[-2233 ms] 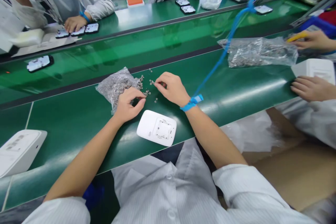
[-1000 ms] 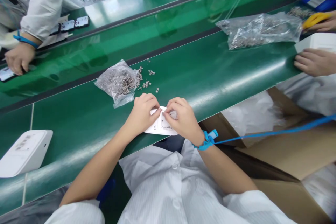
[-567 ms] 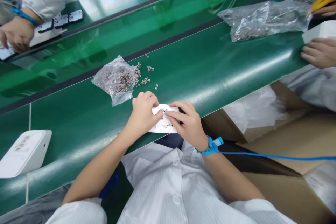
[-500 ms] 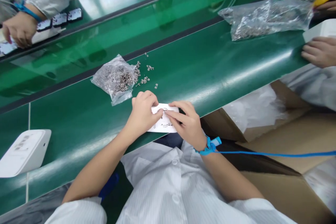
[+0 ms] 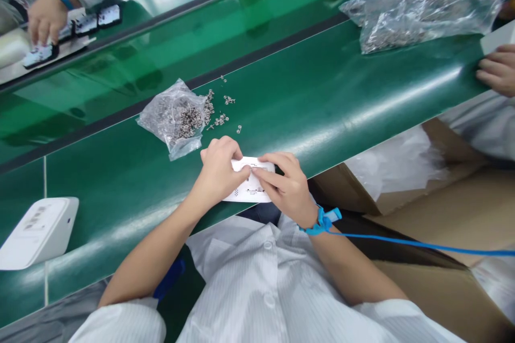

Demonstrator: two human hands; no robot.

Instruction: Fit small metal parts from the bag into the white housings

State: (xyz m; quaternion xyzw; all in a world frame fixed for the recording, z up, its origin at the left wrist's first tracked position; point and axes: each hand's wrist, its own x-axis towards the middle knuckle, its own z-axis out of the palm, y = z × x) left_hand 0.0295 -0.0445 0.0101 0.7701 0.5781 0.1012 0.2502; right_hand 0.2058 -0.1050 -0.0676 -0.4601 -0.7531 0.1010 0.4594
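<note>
A white plastic housing (image 5: 243, 191) with small slots lies at the near edge of the green belt (image 5: 132, 214), in front of my body. My left hand (image 5: 220, 170) grips its left side, with the thumb pressed on the top face. From the right, my right hand (image 5: 287, 185) holds the other side, its fingers bent and the index fingertip meeting the left thumb near a slot. Anything small between those fingertips is hidden. Beyond my left hand lies an open clear bag (image 5: 171, 118) of small metal parts, with loose metal pieces (image 5: 219, 121) spilled beside it.
A white device (image 5: 38, 233) sits on the belt at the left. A larger clear bag (image 5: 418, 16) lies at the far right, near a co-worker's hand (image 5: 499, 71). Cardboard boxes (image 5: 434, 214) stand below on the right. Another co-worker's hand (image 5: 47, 17) touches black-framed parts across the divider.
My hands keep almost the same grip on the white housing. The co-worker's hand at the upper left has moved right over the black-framed parts. The view has shifted slightly.
</note>
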